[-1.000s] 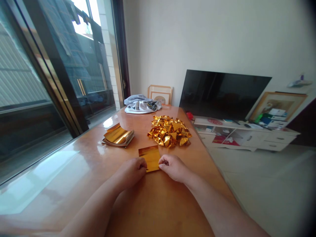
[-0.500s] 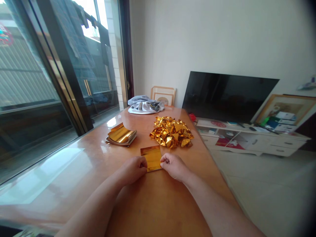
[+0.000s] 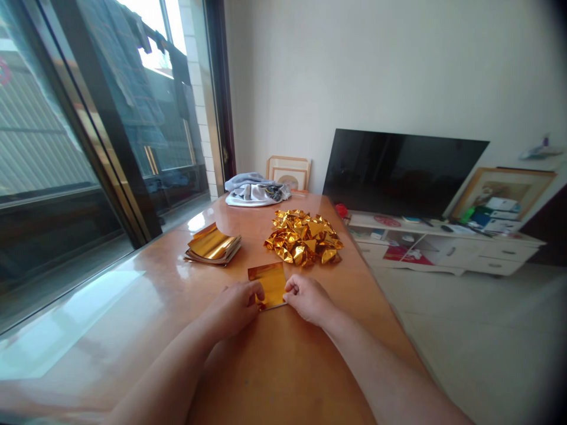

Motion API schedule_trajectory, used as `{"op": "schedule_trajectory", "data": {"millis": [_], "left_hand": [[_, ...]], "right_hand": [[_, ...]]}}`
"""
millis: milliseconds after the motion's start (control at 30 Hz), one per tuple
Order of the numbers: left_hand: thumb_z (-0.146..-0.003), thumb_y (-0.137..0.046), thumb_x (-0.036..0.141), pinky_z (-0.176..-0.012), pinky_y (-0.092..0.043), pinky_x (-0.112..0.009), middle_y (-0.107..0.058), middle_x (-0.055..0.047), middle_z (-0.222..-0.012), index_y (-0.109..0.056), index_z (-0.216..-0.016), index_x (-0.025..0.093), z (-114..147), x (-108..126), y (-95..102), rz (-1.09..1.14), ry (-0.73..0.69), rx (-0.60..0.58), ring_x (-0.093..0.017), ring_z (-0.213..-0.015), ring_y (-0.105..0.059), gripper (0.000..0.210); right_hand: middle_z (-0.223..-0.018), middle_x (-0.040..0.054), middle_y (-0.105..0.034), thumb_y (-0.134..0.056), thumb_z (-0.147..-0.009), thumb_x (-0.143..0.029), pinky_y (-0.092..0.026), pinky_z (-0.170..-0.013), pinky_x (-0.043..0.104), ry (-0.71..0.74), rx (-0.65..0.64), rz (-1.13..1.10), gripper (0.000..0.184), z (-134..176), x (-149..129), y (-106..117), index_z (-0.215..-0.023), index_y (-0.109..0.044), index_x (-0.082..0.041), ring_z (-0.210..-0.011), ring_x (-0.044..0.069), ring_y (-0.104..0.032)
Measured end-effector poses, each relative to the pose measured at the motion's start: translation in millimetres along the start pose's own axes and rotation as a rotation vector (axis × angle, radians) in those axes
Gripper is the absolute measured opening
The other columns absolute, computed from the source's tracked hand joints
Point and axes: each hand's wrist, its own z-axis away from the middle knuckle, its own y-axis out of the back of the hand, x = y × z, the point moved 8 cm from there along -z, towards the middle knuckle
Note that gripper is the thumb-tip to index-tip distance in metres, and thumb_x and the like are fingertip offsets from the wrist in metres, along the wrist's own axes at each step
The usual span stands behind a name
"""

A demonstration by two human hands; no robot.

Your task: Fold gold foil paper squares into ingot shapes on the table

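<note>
A sheet of shiny gold foil paper [image 3: 271,283] lies in front of me on the wooden table, its near edge pale. My left hand [image 3: 241,302] is at the sheet's near left corner, fingers curled over it and the thumb low against the edge. On the opposite side, my right hand [image 3: 309,298] pinches the near right edge between thumb and forefinger. Just beyond the sheet is a heap of folded gold foil pieces [image 3: 305,236]. A stack of gold foil paper [image 3: 213,247], its top sheet curling up, lies to the left.
Bundled grey and white cloth [image 3: 254,192] lies at the far end of the glossy table [image 3: 283,366]. Framed pictures [image 3: 289,171] lean against the wall behind it. To the right stand a large television [image 3: 403,174] and a white cabinet [image 3: 460,251]. Glass doors [image 3: 66,177] run along the left.
My left hand's fingers have opened slightly and shifted at the sheet's left edge. The right hand keeps its pinch. The whole view has moved slightly, so everything appears further left.
</note>
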Motion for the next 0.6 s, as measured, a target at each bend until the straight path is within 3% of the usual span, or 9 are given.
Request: {"op": "schedule_trajectory", "data": {"millis": [133, 267, 400, 600], "left_hand": [[-0.076, -0.050, 0.005, -0.081, -0.042, -0.030, -0.062, -0.004, -0.098, -0.071, -0.105, 0.027, 4, 20, 6.5, -0.045, -0.147, 0.043, -0.021, -0.094, -0.056, 0.043], [-0.082, -0.047, 0.003, -0.084, -0.042, -0.031, -0.059, -0.006, -0.097, -0.072, -0.117, 0.034, 8, 35, 3.3, -0.091, -0.266, 0.008, -0.021, -0.094, -0.054, 0.053], [-0.088, -0.049, 0.010, -0.083, -0.043, -0.031, -0.056, -0.006, -0.095, -0.073, -0.116, 0.038, 8, 39, -1.5, -0.105, -0.326, -0.015, -0.021, -0.093, -0.053, 0.047], [-0.092, -0.053, 0.022, -0.087, -0.043, -0.033, -0.057, -0.006, -0.094, -0.075, -0.113, 0.037, 6, 35, -3.8, -0.029, -0.303, -0.019, -0.022, -0.092, -0.052, 0.034]], "right_hand": [[-0.078, -0.0030, -0.069, -0.070, -0.079, -0.027, -0.034, -0.057, 0.023, 0.004, -0.001, 0.026, 0.012, 2, -4, 2, -0.088, -0.065, -0.022, -0.069, 0.013, -0.059], [-0.079, -0.0030, -0.069, -0.070, -0.079, -0.027, -0.034, -0.058, 0.023, 0.003, 0.001, 0.043, 0.011, 3, -6, 5, -0.088, -0.064, -0.023, -0.068, 0.013, -0.059], [-0.078, -0.0030, -0.069, -0.069, -0.079, -0.026, -0.033, -0.058, 0.023, 0.001, 0.001, 0.039, 0.011, 4, -7, 5, -0.088, -0.064, -0.023, -0.068, 0.013, -0.058], [-0.075, -0.0040, -0.065, -0.066, -0.077, -0.021, -0.033, -0.058, 0.023, 0.022, 0.009, 0.022, 0.012, 4, -5, 3, -0.088, -0.063, -0.023, -0.066, 0.012, -0.056]]}}
